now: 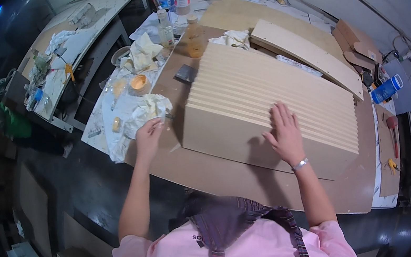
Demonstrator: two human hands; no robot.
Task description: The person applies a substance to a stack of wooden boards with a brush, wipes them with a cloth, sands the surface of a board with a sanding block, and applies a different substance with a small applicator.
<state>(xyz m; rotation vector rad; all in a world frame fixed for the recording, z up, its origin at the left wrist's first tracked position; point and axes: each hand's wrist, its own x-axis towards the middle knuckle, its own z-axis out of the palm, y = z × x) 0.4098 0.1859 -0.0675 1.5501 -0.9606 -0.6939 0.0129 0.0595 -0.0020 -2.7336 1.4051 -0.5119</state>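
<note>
A large box-shaped wooden piece point(226, 128) lies across the work table, its top face ribbed with parallel grooves. My right hand point(287, 135) rests flat near the front edge of that ribbed face, fingers stretched out. Off the box's left end, my left hand point(149, 137) is closed, its fingertips pinched together. A small dark thing shows by those fingertips, too small to make out. Just beyond that hand lie crumpled white cloths or papers point(147, 110), and an open tub of orange paste point(140, 84) stands farther back. A dark flat block point(186, 74) sits beside the box.
Behind the box lies a long pale board point(306, 55). Several bottles, one with amber liquid point(195, 37), stand at the back left. A blue bottle point(387, 89) and a red-headed tool point(392, 124) are at the right. Another person point(15, 119) is beside the left bench point(76, 46).
</note>
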